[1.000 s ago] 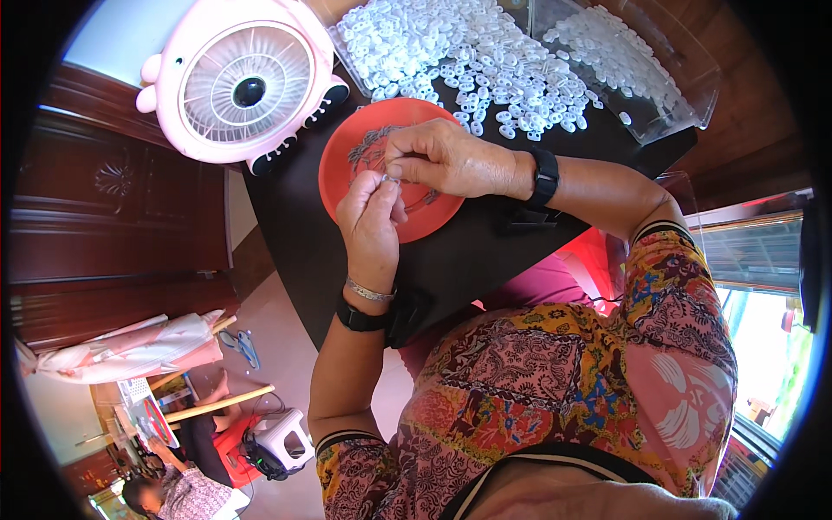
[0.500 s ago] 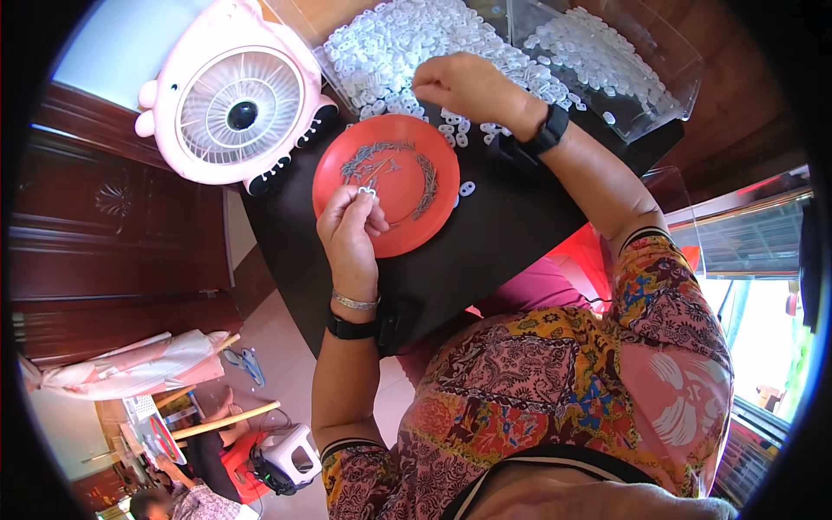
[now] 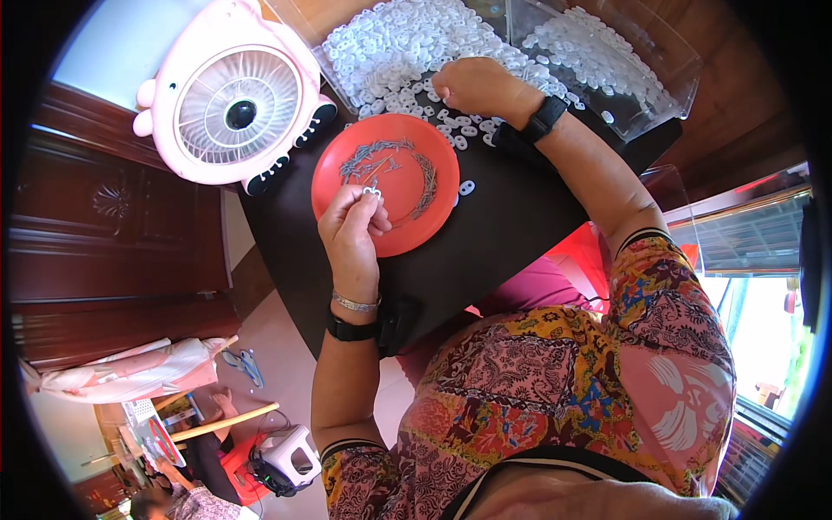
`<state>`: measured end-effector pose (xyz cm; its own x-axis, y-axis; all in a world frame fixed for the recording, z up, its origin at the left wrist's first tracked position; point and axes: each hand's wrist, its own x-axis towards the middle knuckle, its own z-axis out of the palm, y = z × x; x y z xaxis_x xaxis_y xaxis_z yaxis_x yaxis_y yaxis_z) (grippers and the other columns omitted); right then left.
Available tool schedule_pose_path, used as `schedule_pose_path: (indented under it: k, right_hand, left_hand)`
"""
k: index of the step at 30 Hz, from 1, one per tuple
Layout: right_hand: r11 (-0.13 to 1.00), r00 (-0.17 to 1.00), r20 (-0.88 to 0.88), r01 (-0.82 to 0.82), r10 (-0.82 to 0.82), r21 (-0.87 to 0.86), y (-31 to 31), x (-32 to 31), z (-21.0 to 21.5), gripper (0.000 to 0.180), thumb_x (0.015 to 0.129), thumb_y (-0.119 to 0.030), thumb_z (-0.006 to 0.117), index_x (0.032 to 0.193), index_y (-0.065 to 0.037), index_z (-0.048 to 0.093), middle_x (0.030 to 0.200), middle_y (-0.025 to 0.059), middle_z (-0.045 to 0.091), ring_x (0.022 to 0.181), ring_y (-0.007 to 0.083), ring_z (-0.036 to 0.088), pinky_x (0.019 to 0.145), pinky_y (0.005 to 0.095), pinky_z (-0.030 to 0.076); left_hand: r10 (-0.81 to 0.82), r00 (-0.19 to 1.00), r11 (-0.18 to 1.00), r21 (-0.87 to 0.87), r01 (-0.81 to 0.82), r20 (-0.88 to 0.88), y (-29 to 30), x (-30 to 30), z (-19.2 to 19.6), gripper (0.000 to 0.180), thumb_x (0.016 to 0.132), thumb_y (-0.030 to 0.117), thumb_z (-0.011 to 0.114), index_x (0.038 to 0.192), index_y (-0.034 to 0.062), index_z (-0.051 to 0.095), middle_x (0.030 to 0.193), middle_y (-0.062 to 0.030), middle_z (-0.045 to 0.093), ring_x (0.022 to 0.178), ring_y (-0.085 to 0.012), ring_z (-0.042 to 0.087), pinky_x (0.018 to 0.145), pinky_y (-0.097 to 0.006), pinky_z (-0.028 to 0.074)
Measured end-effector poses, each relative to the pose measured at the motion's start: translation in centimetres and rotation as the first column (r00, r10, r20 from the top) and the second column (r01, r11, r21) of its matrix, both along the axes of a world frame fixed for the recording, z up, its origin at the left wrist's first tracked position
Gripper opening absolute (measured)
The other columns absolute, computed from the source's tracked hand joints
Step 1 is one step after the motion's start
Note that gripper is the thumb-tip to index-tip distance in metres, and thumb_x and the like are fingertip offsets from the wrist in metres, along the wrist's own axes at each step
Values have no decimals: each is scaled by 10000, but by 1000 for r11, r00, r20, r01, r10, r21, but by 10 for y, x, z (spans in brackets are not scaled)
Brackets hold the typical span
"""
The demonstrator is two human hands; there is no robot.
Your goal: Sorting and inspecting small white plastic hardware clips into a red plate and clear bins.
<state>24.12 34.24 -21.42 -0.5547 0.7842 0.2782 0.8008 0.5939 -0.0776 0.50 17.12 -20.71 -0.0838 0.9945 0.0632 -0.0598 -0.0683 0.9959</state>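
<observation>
Over the near left part of a round red plate (image 3: 399, 238), my left hand (image 3: 351, 225) pinches a small white plastic piece (image 3: 372, 191) between thumb and forefinger. Small thin grey metal pins (image 3: 425, 186) lie in a ring on the plate, and a thin orange-brown stick (image 3: 378, 166) crosses its middle. My right hand (image 3: 485, 87) hovers at the near edge of a heap of white two-holed oval plastic pieces (image 3: 407, 43), its fingers curled together. Whatever lies between those fingertips is hidden.
A pink animal-shaped fan (image 3: 243, 95) stands left of the plate. At the back right, a clear plastic bin (image 3: 659, 121) holds more white pieces. One loose piece (image 3: 467, 187) lies beside the plate on the black table (image 3: 485, 234). Another person (image 3: 186, 485) sits at lower left.
My right hand has shifted slightly to the right and nearer, along the heap's edge, with its fingers more curled. My left hand keeps its pinch on the white piece, almost still.
</observation>
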Motion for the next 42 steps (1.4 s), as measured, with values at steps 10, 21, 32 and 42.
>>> schedule_pose_path:
  k: [10,21,32,42]
  right_hand:
    - [991,988,-130,-101,89,-88,-5,-1,1,193,746,-108,567,911,-92,665,860,121,666,820,325,635,694,419,497]
    - [486,550,-830,-703,-90,-519,-76,-56,29,154,852,-119,657,932,9,629,828,7,639,775,58,574,710,217,463]
    - [513,477,-877,-741,-52,-433,-91,-64,27,84,836,-21,664,916,3,650,866,18,657,807,68,599,786,227,483]
    - [475,589,-801,-676,-109,-563,-82,-57,26,119,864,-129,659,916,-22,660,786,5,647,742,45,603,676,193,484]
  left_hand:
    - [-4,1000,1000,-5,5,30,-2,2,3,141,869,105,514,782,17,580,650,-46,574,562,-116,534,534,-227,387]
    - [-106,986,994,-2,107,126,-3,4,7,165,888,124,487,864,3,596,841,-114,665,718,-162,623,648,-262,468]
    - [-135,944,990,72,118,302,2,-4,1,174,902,112,467,885,-24,574,858,-155,659,729,-212,627,705,-302,474]
    - [-89,969,995,73,74,231,-1,0,4,169,894,108,478,869,-22,584,830,-130,652,700,-192,612,680,-291,464]
